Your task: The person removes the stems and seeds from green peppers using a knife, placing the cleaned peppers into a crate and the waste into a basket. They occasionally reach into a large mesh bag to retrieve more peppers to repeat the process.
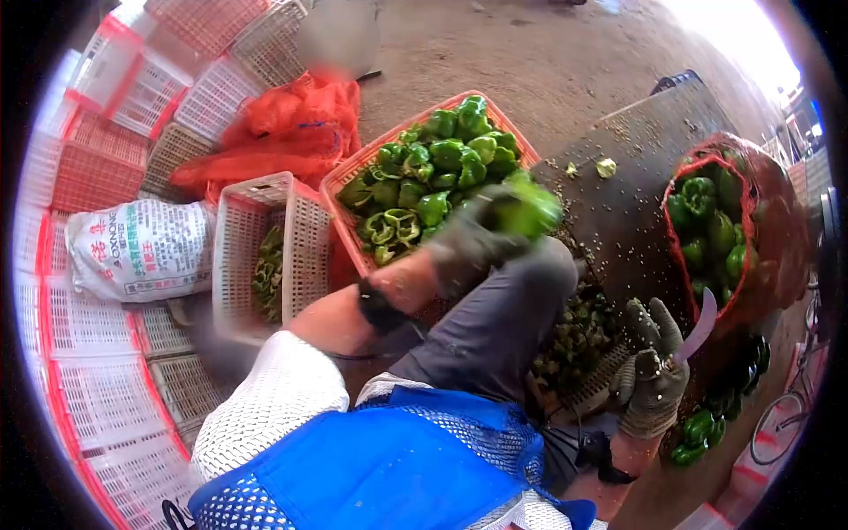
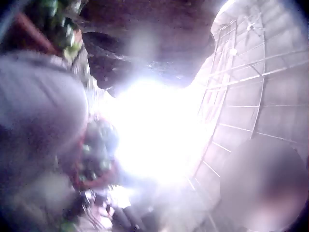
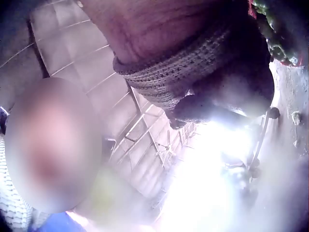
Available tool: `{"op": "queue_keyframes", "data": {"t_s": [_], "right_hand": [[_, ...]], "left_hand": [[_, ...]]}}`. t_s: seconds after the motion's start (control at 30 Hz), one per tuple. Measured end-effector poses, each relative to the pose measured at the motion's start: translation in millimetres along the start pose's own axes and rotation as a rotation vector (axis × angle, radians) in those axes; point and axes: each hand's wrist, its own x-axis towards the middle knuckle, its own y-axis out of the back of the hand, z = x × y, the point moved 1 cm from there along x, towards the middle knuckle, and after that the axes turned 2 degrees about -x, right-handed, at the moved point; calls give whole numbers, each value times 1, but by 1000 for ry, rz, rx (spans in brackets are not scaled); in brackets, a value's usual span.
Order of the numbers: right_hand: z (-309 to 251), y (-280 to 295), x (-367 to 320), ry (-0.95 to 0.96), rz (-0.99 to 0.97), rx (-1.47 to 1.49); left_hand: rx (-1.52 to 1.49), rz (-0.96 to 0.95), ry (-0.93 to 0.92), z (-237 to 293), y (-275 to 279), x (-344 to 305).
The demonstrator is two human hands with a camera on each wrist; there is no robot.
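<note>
In the head view my gloved left hand [image 1: 477, 234] holds a green pepper [image 1: 530, 210], both blurred, over the near right part of a crate [image 1: 334, 196] full of green peppers [image 1: 433, 209]. My gloved right hand [image 1: 655, 375] grips a knife with a curved blade [image 1: 698, 329], right of the knee. Two of its fingers point upward; the knife's handle is mostly hidden. The left wrist view shows the left hand [image 2: 145, 48] dark against glare, its pepper not visible. The right glove [image 3: 212, 82] is shadowed in the right wrist view, and no blade can be made out.
A red net bag [image 1: 751, 221] of peppers stands on the right, with loose peppers [image 1: 698, 428] below it. Seeds lie scattered on a dark board [image 1: 658, 132]. Cut pieces [image 1: 579, 340] are heaped beside the knee. Left are a white crate [image 1: 305, 256], a sack [image 1: 146, 250] and orange netting [image 1: 291, 124].
</note>
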Motion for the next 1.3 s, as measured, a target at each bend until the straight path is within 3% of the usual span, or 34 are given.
{"op": "queue_keyframes", "data": {"t_s": [0.03, 0.07, 0.1, 0.13, 0.17, 0.23, 0.3, 0.33, 0.5, 0.67, 0.73, 0.77, 0.83, 0.87, 0.93, 1.0, 1.03, 1.07, 1.1, 1.17, 1.2, 1.23, 1.3], "right_hand": [[-11, -9, 0, -81, -23, 39], [7, 2, 3, -77, -36, 58], [25, 14, 6, -73, -49, 77], [34, 18, 5, -124, -40, 106], [35, 19, 4, -155, -27, 49], [37, 21, 2, -218, -6, -64], [34, 13, 0, -334, 85, -64], [34, 15, -1, -352, 119, -76], [23, 29, -14, -319, 218, -104], [29, 40, 16, 11, 155, -90], [34, 50, 20, 140, 188, -96], [34, 56, 16, 51, 219, -44], [35, 72, 8, -442, 269, 127], [43, 80, 8, -465, 277, 93], [67, 91, 14, -509, 283, 23], [90, 101, 21, -399, 270, -17], [94, 107, 27, -341, 283, -38], [98, 113, 33, -283, 297, -59], [103, 119, 38, -225, 311, -82], [100, 131, 45, -158, 393, 21], [101, 138, 44, -141, 422, 44], [116, 145, 41, -85, 471, 10], [143, 157, 30, -51, 552, -49]], "left_hand": [[29, 119, -145, -2, 36, -3], [14, 262, -130, 5, 71, -7], [583, 403, -259, 3, 115, -9], [1065, 536, -251, -5, 168, -7], [897, 632, -182, -12, 201, -5], [1181, 727, -85, -40, 278, 4], [1808, 778, -99, -78, 321, 24], [1933, 764, -50, -84, 323, 34], [1965, 583, 107, -86, 318, 68], [2017, 500, 397, -55, 299, 77], [2046, 439, 625, -25, 275, 73], [2072, 393, 755, -6, 254, 74], [2144, 294, 874, 26, 196, 83], [2169, 244, 804, 41, 163, 92], [2174, 155, 392, 54, 89, 129], [1699, 24, 357, 63, -23, 170], [1737, -68, -108, 39, -35, 197], [1796, -179, -236, 35, -98, 212], [1809, -255, -190, 31, -164, 222], [1794, -404, -397, -3, -254, 248], [1819, -417, -290, -13, -307, 250], [1822, -464, -420, -40, -320, 270], [1862, -645, -485, -66, -352, 290]]}}
